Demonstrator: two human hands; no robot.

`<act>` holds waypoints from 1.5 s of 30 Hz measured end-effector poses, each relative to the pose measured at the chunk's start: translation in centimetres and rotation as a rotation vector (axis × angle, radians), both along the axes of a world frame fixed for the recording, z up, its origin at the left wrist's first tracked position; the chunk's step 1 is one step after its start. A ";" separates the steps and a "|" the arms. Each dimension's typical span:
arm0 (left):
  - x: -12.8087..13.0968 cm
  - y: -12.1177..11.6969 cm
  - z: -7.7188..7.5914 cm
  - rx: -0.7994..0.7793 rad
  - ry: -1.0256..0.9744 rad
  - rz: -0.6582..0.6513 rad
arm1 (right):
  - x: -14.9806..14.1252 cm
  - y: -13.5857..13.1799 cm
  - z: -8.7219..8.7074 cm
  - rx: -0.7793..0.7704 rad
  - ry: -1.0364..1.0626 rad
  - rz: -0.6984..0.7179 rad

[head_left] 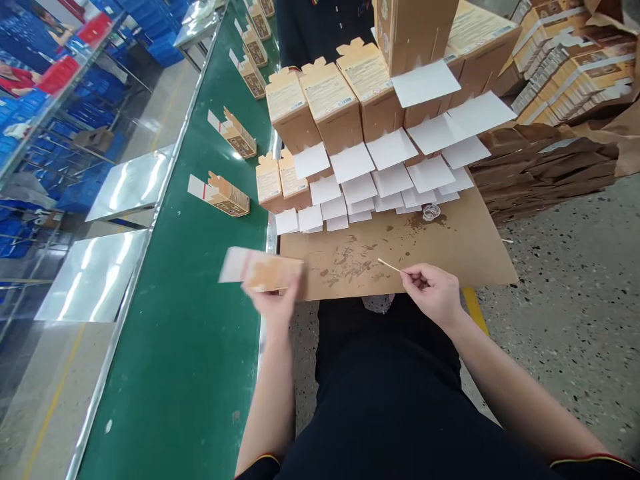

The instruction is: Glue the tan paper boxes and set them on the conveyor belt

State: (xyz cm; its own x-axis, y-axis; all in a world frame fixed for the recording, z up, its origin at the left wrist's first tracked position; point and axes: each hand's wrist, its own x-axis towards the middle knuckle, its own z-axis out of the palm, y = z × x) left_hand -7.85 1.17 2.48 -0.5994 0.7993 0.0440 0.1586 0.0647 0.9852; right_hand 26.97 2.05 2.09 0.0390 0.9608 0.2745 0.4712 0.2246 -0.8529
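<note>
Running up the left side of the view, a long green work surface point(200, 373) with a shiny metal edge meets a brown board point(480, 247), dotted with dark, wet-looking marks. Speckled grey floor point(575, 280) shows at right; blue bins point(167, 47) crowd the far left. A person in dark clothing point(325, 33) stands beyond the boards' far end.

The small carton point(275, 272), blurred, is over the seam between green surface and brown board. It is tan, with a white flap crossed by a reddish stripe pointing left. The left hand point(274, 303) is partly open around it, thumb and fingers gripping its sides. The right hand point(433, 290), over the board's near edge, is nearly closed, fingertips pinching a thin swab point(389, 265) with a pale tip.

Matching box-shaped cartons point(233, 199) stand spaced along the green. Larger rows of printed cardboard boxes point(330, 100) are stacked behind the board, smooth white flaps point(353, 163) jutting out. Near them sits a round, clear cup point(431, 213). Crumpled brown paper point(545, 167) lies at right.
</note>
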 end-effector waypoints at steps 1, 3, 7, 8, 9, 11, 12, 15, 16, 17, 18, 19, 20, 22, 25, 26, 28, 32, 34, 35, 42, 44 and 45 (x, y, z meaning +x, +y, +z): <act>-2.3 -0.2 0.6 0.053 0.058 0.091 | 0.3 0.1 0.0 0.013 0.003 -0.022; -7.1 -0.5 1.4 0.105 0.183 0.244 | 0.9 0.6 0.1 0.029 0.003 -0.048; -13.0 -1.0 1.0 -0.048 0.183 0.327 | 1.2 1.8 0.5 0.026 0.006 -0.041; -13.3 -1.3 0.7 -0.095 0.171 0.333 | 1.3 2.1 0.6 0.023 0.007 -0.037; -13.3 -1.7 0.4 -0.134 0.169 0.350 | 1.5 2.3 0.7 0.024 0.008 -0.038; -12.3 -2.8 0.2 -0.157 0.233 0.447 | 2.1 2.5 0.8 0.036 0.004 -0.064; -11.5 -3.3 0.3 -0.131 0.304 0.519 | 2.6 2.5 0.8 0.044 0.001 -0.094; -8.8 -3.7 1.8 0.084 0.534 0.606 | 4.3 2.2 0.6 0.038 0.001 -0.208; -8.0 -2.9 2.8 0.172 0.570 0.558 | 4.7 2.1 0.6 0.028 0.006 -0.243; -7.3 -1.5 3.9 0.248 0.571 0.480 | 5.1 2.2 0.6 0.018 0.011 -0.269; -6.7 0.5 5.0 0.301 0.544 0.388 | 5.3 2.3 0.7 0.013 0.015 -0.287; -6.2 3.1 6.2 0.329 0.497 0.292 | 5.5 2.5 0.9 0.014 0.016 -0.298; -5.8 6.1 7.3 0.322 0.448 0.207 | 5.5 2.7 1.1 0.023 0.014 -0.302; -5.1 12.6 9.1 0.200 0.363 0.084 | 5.3 3.1 1.5 0.049 0.010 -0.304; -4.0 20.2 10.0 -0.207 0.187 -0.054 | 5.2 3.1 1.9 0.057 0.015 -0.321; -3.7 21.6 9.9 -0.332 0.155 -0.088 | 5.3 3.0 1.9 0.054 0.017 -0.336; -3.3 22.7 9.4 -0.469 0.150 -0.127 | 5.8 2.7 1.8 0.045 0.008 -0.363; -4.9 20.0 8.8 -0.360 0.140 -0.096 | 7.3 3.3 2.3 0.043 -0.090 -0.391; -6.2 17.1 8.6 -0.225 0.079 -0.053 | 8.2 4.5 3.2 0.014 -0.169 -0.378; -6.6 15.4 8.5 -0.144 0.036 -0.034 | 8.5 5.2 3.8 -0.016 -0.214 -0.357; 0.1 4.3 4.1 0.099 -0.399 -0.218 | 8.6 10.7 6.3 -0.238 -0.525 -0.118; 2.8 3.0 2.1 0.045 -0.455 -0.255 | 8.2 11.8 6.2 -0.278 -0.576 -0.089; 3.8 2.8 1.1 0.017 -0.465 -0.260 | 8.1 12.1 6.2 -0.292 -0.597 -0.083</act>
